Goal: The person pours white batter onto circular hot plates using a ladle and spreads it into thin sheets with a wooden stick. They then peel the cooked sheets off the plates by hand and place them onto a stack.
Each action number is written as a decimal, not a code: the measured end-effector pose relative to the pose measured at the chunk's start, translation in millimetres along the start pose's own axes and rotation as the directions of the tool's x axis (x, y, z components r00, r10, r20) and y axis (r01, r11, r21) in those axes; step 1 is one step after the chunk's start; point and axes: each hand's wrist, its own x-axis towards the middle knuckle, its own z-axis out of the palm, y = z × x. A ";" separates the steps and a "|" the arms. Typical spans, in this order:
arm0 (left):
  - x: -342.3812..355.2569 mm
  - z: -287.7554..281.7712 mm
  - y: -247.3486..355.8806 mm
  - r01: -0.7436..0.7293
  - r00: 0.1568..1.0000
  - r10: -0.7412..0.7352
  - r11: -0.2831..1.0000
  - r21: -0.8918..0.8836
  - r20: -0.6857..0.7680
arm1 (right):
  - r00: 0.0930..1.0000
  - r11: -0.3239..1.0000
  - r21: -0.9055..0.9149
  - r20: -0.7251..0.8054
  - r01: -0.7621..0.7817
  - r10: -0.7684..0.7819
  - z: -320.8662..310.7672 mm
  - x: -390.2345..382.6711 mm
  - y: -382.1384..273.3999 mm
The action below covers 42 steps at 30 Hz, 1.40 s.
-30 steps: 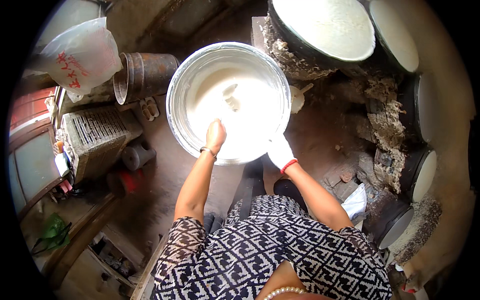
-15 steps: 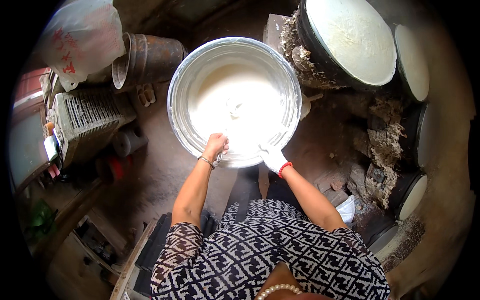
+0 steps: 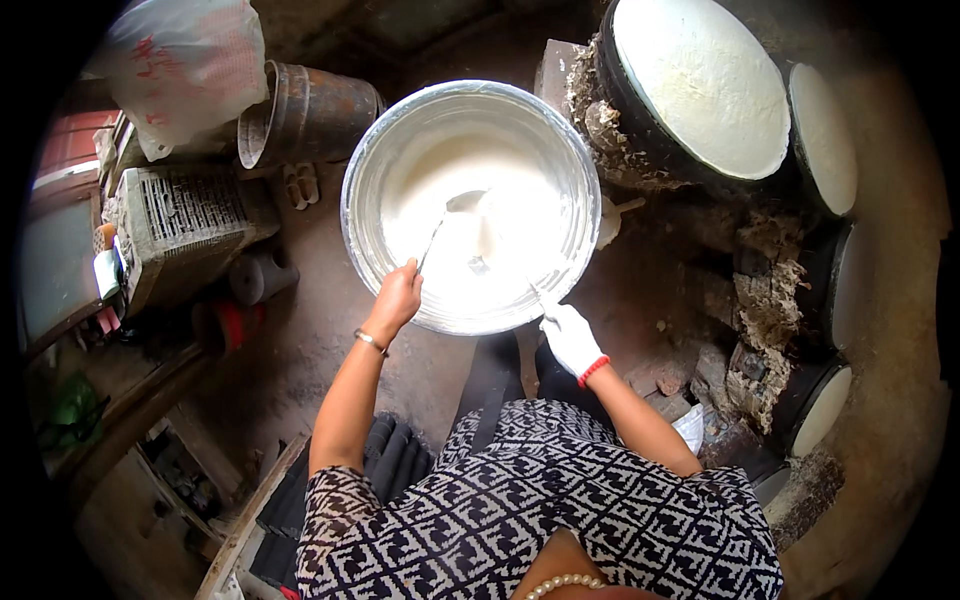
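A wide round basin [image 3: 367,205] sits straight in front of the person, its inner wall streaked with white and its lower part filled with a thick white liquid [image 3: 440,165]. The bare left hand [image 3: 398,293] is at the near left of the rim, a bracelet [image 3: 370,342] on its wrist. Its fingers are closed around the handle of a metal ladle [image 3: 466,201], which slants up and to the right so that its bowl lies over the middle of the basin.

The right hand [image 3: 570,340], in a white glove with a red cuff, is at the near right of the rim. Its fingers are bent, and a thin tip shows just beyond them, perhaps part of a tool, but glare hides whether they grip it.

To the right of the basin, a large dark pot [image 3: 705,88] is filled to the brim with a pale white mass, and a second pot [image 3: 828,140] stands behind it. On the left, a rusty metal barrel [image 3: 325,112] lies on its side near a pair of pale shoes [image 3: 300,186], below and right of a hanging plastic bag [image 3: 190,75].
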 end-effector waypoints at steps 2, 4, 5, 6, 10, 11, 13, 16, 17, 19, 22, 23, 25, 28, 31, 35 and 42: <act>14.6 37.4 -24.5 0.115 0.992 -0.117 0.993 0.034 0.045 | 1.000 0.995 0.101 -0.009 0.009 -0.008 23.8 18.1 20.8; 29.6 78.2 -39.5 0.165 0.985 -0.166 0.986 -0.016 -0.042 | 0.962 0.920 0.281 0.059 -0.273 0.267 46.8 35.4 45.3; 33.4 97.7 -45.8 0.190 0.977 -0.193 0.981 -0.046 -0.091 | 0.941 0.882 0.327 0.123 -0.340 0.317 48.8 40.9 45.9; 31.3 119.0 -54.0 0.255 0.963 -0.265 0.954 -0.157 -0.050 | 0.912 0.837 0.364 0.187 -0.409 0.364 50.2 46.2 44.6; 23.6 134.3 -12.3 0.579 0.775 -0.440 0.207 -0.788 0.454 | 0.777 0.618 0.477 0.459 -0.624 0.431 34.8 46.3 18.2; 22.4 130.2 -8.8 0.568 0.760 -0.366 -0.027 -0.823 0.536 | 0.778 0.631 0.463 0.454 -0.622 0.435 33.7 43.7 19.4; 7.8 122.7 -14.0 0.554 0.767 -0.273 -0.176 -0.814 0.581 | 0.781 0.661 0.430 0.443 -0.615 0.440 27.4 35.3 28.7; -15.2 74.3 4.6 0.514 0.830 -0.204 -0.085 -0.854 0.520 | 0.995 0.990 0.102 -0.048 0.095 -0.090 22.9 23.8 66.2; -26.5 41.7 22.4 0.480 0.860 -0.198 0.000 -0.878 0.470 | 0.893 0.917 -0.104 -0.211 0.384 -0.398 21.3 22.0 73.0; -58.5 -23.9 60.6 0.443 0.889 -0.204 0.159 -0.882 0.409 | 0.927 0.936 -0.015 -0.128 0.353 -0.352 -5.7 15.4 45.1; -114.1 -110.2 120.9 0.230 0.973 -0.116 0.444 -0.866 0.199 | 0.730 0.771 -0.151 -0.253 0.619 -0.635 -46.6 5.1 -32.9; -126.7 -134.4 143.3 0.156 0.987 -0.088 0.437 -0.886 0.131 | 0.709 0.757 -0.183 -0.269 0.627 -0.652 -56.7 3.4 -46.8; -154.3 -176.6 191.9 -0.052 0.995 -0.048 0.501 -0.864 -0.088 | 0.535 0.618 -0.217 -0.341 0.756 -0.773 -86.1 -1.5 -102.3; -185.0 -215.5 230.0 -0.316 0.932 0.059 0.619 -0.719 -0.358 | 0.253 0.379 -0.318 -0.372 0.869 -0.893 -121.0 -12.1 -178.8; -196.4 -220.3 273.9 -0.351 0.907 0.038 0.620 -0.702 -0.420 | 0.168 0.326 -0.321 -0.434 0.889 -0.885 -128.3 -24.0 -213.9; -178.7 -147.3 281.7 -0.155 0.986 -0.047 0.052 -0.986 -0.158 | 0.389 0.533 -0.355 -0.403 0.768 -0.829 -83.9 -50.8 -185.5; -59.9 -36.6 169.4 0.282 0.932 0.089 -0.784 -0.553 0.350 | 0.884 0.819 -0.381 -0.011 0.428 -0.467 -91.3 -139.7 13.5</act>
